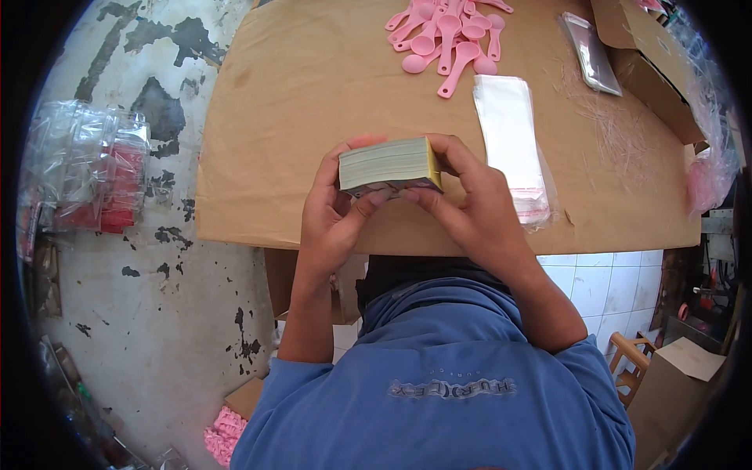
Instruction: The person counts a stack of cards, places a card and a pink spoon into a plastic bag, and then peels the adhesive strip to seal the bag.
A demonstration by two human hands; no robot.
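Between my two hands, above the front part of the table, is a thick stack of cards (388,163) with pale edges and a yellow right end. My left hand (333,200) is closed around its left end, the thumb at the lower edge. My right hand (474,192) grips the right end, its thumb also along the bottom near the other thumb. The face of the stack turned down is mostly hidden. Just right of my right hand lie clear plastic bags (507,137) in a flat pile.
A heap of pink measuring spoons (449,31) lies at the table's far side. Brown paper covers the table (290,102). At the right are a pack of clear sleeves (591,55), a cardboard box (654,70) and thin plastic strips (619,125). Wrapped packages (94,168) sit left.
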